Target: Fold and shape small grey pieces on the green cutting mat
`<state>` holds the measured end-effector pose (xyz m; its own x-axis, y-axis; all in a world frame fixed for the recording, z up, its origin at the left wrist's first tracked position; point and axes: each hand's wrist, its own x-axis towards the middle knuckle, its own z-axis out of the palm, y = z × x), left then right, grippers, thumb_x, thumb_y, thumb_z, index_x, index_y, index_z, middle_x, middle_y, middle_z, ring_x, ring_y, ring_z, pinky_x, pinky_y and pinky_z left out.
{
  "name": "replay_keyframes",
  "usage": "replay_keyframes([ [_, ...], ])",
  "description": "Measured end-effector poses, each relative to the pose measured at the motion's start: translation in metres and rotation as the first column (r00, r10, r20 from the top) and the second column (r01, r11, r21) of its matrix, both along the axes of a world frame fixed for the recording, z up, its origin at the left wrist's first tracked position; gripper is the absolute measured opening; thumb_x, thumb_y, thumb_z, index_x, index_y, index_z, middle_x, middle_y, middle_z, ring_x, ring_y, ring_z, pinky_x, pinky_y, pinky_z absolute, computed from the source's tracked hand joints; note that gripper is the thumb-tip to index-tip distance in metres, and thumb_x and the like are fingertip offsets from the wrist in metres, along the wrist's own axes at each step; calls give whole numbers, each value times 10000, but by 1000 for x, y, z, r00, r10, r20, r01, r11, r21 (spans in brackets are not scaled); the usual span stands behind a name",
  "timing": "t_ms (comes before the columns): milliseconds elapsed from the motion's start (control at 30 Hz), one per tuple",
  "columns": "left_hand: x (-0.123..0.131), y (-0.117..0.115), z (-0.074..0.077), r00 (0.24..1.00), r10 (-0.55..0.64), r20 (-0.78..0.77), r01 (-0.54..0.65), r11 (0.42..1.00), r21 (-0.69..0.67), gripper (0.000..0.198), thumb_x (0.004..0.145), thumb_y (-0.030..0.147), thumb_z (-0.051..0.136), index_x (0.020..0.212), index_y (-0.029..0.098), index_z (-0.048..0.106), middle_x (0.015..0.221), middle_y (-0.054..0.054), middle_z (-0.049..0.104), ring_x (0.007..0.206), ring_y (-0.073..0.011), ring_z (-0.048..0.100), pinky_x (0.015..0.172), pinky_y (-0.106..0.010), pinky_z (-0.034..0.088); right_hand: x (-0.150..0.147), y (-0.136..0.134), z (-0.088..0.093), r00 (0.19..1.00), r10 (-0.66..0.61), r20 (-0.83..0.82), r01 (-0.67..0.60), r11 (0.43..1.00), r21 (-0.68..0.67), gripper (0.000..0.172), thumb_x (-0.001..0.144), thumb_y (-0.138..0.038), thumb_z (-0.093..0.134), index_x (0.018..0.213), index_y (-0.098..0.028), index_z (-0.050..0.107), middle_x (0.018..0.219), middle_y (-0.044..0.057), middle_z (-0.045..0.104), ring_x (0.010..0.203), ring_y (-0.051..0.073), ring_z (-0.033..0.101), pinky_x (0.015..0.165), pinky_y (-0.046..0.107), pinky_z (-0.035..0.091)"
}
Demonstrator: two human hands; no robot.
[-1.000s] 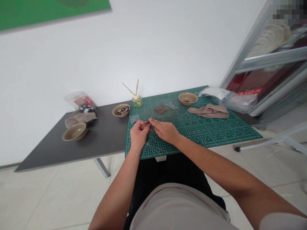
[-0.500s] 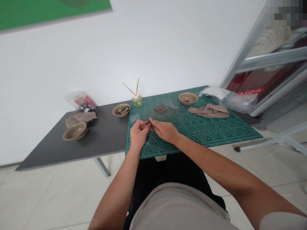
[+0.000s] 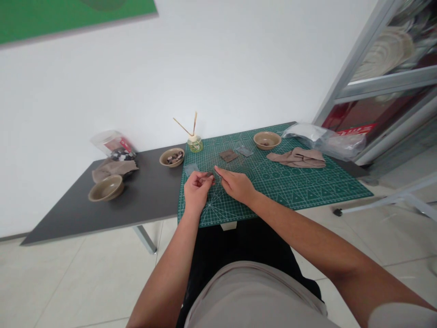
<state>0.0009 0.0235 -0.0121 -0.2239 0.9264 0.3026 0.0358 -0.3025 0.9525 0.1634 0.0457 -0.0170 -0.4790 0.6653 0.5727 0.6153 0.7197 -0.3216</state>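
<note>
My left hand is closed over the green cutting mat, pinching a small dark flat piece between thumb and fingers. Close on its right, my right hand has its fingers pressed together, tips pointing at the piece; what they hold, if anything, is too small to make out. Beyond the hands lie a brown square sheet and a small clear plastic packet. Another clear packet lies just behind my left hand. Left of the mat, a tan bowl contains several dark and light small pieces.
A glass bottle with sticks stands at the mat's back corner. At right are a tan bowl, a brown cloth and plastic bags. Another bowl, a cloth and a bag of pieces sit left.
My hands have moved slightly apart, with the right fingertips shifting a little to the right of the dark piece. The things on the table stay where they were.
</note>
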Motion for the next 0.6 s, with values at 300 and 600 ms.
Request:
replay_keyframes([
  [300,-3,6,-4,992,5,-123,-13,998,-60,170,710,263,710,729,205,552,626,51,600,573,-104,569,580,-226,463,0,-2,3,994,95,44,-98,993,72,519,938,-106,429,1440,-218,496,1438,69,557,1248,192,606,1014,358,541],
  [600,-4,3,-3,978,29,-205,-36,999,-32,128,736,251,687,706,200,573,612,53,581,560,-98,512,583,-225,407,-2,-1,2,992,97,80,-101,994,43,499,930,-106,439,1419,-158,519,1423,106,565,1232,216,619,994,381,555],
])
